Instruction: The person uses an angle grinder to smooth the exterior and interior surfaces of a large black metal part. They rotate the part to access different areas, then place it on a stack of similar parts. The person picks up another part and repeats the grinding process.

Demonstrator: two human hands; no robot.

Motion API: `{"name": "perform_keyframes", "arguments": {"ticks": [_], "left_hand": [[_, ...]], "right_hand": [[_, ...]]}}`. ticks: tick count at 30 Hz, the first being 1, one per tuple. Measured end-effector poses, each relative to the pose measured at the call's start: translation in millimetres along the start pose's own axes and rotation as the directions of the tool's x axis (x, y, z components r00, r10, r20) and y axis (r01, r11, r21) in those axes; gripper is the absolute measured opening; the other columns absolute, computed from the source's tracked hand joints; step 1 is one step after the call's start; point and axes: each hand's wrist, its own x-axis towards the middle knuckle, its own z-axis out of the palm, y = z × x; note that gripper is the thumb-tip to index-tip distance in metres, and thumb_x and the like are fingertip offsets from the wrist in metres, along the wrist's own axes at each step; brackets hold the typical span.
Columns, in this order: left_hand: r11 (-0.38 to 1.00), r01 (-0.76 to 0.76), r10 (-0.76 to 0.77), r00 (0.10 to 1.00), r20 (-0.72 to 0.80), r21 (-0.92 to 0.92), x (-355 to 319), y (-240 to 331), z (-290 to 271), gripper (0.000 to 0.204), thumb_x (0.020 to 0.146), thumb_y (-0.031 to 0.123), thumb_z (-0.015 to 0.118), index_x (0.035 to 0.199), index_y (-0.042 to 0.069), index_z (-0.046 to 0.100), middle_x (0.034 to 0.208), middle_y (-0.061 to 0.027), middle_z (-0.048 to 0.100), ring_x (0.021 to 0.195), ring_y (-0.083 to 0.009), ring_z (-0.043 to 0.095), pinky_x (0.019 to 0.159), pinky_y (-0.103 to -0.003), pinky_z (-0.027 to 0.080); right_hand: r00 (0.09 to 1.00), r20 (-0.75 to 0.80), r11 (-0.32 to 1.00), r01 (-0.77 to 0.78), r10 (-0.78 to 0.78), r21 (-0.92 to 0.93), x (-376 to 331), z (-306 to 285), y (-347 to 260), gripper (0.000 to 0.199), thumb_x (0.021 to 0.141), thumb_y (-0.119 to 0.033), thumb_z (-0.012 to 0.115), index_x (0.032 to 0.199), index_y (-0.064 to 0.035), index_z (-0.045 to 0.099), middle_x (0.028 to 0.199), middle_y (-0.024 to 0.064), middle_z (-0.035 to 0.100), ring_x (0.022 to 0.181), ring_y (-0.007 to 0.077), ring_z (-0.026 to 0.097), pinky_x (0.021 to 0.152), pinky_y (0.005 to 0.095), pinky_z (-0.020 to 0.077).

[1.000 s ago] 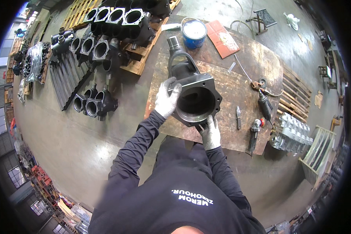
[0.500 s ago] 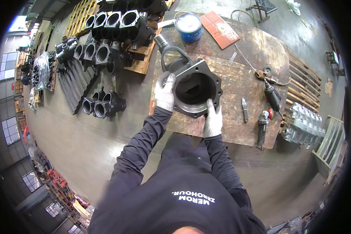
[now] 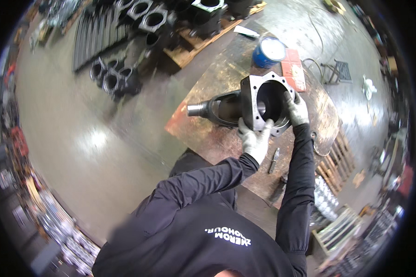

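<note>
Both gloved hands grip a large dark cast-metal housing with a square flange and a round bore, which lies on its side on the worn brown metal-topped desk. The left hand is closed on the flange's lower near edge, and the right hand is clasped over its right rim, fingers curled into the bore. The housing's narrow neck points left, toward the edge of the desk. Beyond it on the desk stand a blue round tin with a pale lid and, just beside that, a flat red rectangular pad. A small dark hand tool lies near the right forearm. Dark cylinder blocks sit on the grey floor, well apart.
</note>
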Motion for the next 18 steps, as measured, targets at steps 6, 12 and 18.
{"name": "perform_keyframes", "arguments": {"ticks": [6,12,18], "left_hand": [[0.854,0.19,-0.164,0.982,0.096,-0.485,-30.9,-33.4,-19.2,0.089,0.081,0.029,0.083,0.139,-0.005,0.025,0.112,-0.0148,0.059,0.095,-0.0193,0.06,0.085,-0.031,0.05],[0.794,0.535,-0.453,0.838,0.304,-0.29,-69.7,-49.1,-41.9,0.037,0.086,0.031,0.08,0.1,-0.002,0.073,0.101,-0.0071,0.069,0.088,-0.0127,0.061,0.084,-0.031,0.05],[0.75,0.554,-0.516,0.832,0.204,-0.362,-56.6,-53.9,-14.7,0.047,0.084,0.034,0.082,0.114,0.0,0.07,0.108,-0.0048,0.069,0.096,-0.0148,0.063,0.09,-0.028,0.047]], "right_hand": [[0.876,0.48,0.956,0.181,-0.051,-0.23,16.6,65.8,-76.0,0.059,0.078,-0.018,0.083,0.128,0.0022,0.058,0.112,0.0118,0.069,0.102,0.0176,0.064,0.093,0.0329,0.0508],[0.745,0.657,0.801,0.461,-0.116,-0.382,-25.9,71.9,-72.9,0.067,0.067,-0.019,0.09,0.126,-0.0065,0.062,0.105,0.0105,0.072,0.097,0.0184,0.067,0.09,0.0335,0.0523],[0.73,0.457,0.748,0.637,-0.508,-0.185,-22.6,45.7,-52.9,0.078,0.074,-0.035,0.085,0.138,-0.0056,0.052,0.126,0.0191,0.065,0.117,0.0258,0.062,0.101,0.0377,0.0467]]}}
